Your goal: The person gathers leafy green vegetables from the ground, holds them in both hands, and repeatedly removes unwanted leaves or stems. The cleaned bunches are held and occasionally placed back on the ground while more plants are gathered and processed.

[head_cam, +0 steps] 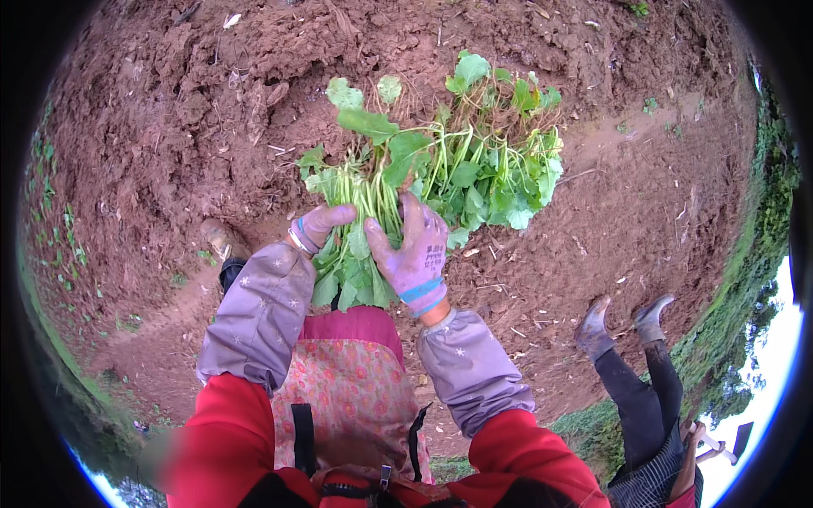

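A bunch of leafy green seedlings (356, 197), pale stems packed together and leaves drooping at the near end, is held in front of my apron. My left hand (317, 227) in a purple work glove grips the bunch from the left, thumb on top and fingers hidden behind the plants. From the right, my right hand (416, 247), in a matching glove with printed writing and a blue band, closes its thumb and fingers around the stems. Beyond it lies a larger heap of seedlings (489, 171) on the soil, with brown stringy roots exposed at the far side.
Reddish-brown tilled soil (190, 127) with clods and scattered plant bits surrounds me. One muddy boot (225, 240) shows at left. Another person in muddy boots (596, 327) stands at right, holding a long-handled tool (724, 447). Green vegetation (724, 330) edges the field.
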The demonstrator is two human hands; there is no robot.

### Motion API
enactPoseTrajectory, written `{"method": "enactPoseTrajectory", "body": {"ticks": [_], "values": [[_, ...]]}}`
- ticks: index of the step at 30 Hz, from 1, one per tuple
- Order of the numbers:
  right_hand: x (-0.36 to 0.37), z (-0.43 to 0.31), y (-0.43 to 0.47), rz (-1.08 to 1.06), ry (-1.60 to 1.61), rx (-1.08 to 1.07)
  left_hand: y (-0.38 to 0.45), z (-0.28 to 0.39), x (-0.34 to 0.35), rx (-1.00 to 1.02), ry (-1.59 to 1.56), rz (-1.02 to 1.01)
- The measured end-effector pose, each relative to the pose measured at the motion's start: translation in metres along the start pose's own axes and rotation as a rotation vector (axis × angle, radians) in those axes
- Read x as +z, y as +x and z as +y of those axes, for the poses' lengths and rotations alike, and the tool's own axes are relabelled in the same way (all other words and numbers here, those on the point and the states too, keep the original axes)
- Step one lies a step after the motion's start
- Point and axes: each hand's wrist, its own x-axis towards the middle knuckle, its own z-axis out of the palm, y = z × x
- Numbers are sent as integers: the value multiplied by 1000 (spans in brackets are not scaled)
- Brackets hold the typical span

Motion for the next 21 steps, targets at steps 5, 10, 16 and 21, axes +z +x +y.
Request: {"method": "enactPoseTrajectory", "body": {"ticks": [5, 10, 16, 21], "values": [[-43, -67, -26, 4, -33, -153, -60, 16, 38, 115, -146, -75], [-86, -122, -36, 8, 81, -321, -106, 35, 71, 308, -103, -101], [-130, -193, -52, 35, 197, -560, -150, 51, 87, 392, -181, -88], [-164, -258, -74, 71, 158, -657, -199, 67, 93, 423, -280, -110]]}}
